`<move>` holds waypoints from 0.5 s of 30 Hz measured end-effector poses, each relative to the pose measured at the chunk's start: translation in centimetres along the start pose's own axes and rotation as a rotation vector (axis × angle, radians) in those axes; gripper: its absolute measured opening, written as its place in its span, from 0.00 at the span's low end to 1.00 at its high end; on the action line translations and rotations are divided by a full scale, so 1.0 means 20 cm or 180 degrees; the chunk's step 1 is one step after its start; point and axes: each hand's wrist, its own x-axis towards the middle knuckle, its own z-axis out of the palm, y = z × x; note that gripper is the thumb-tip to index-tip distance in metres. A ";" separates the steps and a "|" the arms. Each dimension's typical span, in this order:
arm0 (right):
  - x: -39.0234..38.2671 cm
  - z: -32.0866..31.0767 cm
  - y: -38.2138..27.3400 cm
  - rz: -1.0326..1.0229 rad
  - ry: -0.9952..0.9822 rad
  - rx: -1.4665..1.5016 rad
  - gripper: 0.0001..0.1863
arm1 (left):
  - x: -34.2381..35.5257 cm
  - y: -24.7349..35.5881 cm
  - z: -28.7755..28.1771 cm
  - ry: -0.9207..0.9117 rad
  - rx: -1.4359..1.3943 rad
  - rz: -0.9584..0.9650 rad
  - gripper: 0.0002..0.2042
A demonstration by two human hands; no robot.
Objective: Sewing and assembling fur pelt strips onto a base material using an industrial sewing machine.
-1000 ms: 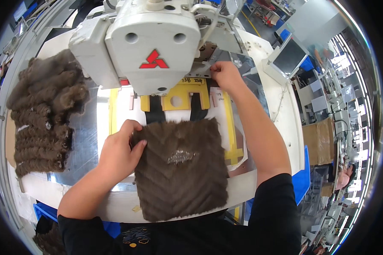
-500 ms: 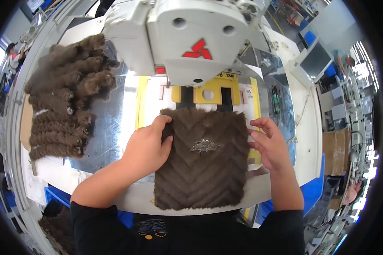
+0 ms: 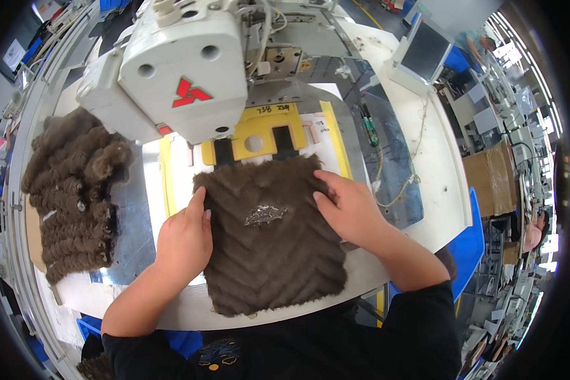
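A brown fur panel (image 3: 275,253) with a chevron pile lies in front of me, its near end over the table's front edge. A small silvery embroidered patch (image 3: 265,216) sits in its upper middle. My left hand (image 3: 185,239) grips the panel's left edge, with forefinger and thumb along it. At the upper right edge my right hand (image 3: 350,210) has the panel between forefinger and thumb; its other fingers are hidden. Just beyond the panel is a yellow template (image 3: 254,136) with a round hole and black strips, below the white machine head (image 3: 182,76).
Rolled brown fur pieces (image 3: 76,202) are heaped on the left of the table. A green-handled tool (image 3: 369,132) and a cord (image 3: 392,201) lie to the right. Farther off stand a monitor (image 3: 426,47) and a cardboard box (image 3: 489,180). A blue bin (image 3: 468,247) sits below the right edge.
My right hand has come onto the panel's right edge from just beside it. The view has turned, so the machine and panel appear farther left. My left hand stays at the left edge.
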 end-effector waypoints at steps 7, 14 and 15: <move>0.12 0.02 0.04 -0.0458 0.0265 -0.0224 0.21 | 0.12 -0.02 0.01 -0.0054 0.0377 0.0184 0.21; 0.26 0.00 0.05 -0.0495 0.0330 -0.0431 0.21 | 0.26 -0.04 0.01 -0.0116 0.0518 0.0102 0.21; 0.28 -0.01 0.05 -0.0399 0.0217 -0.0489 0.20 | 0.28 -0.04 0.00 -0.0163 0.0494 -0.0007 0.21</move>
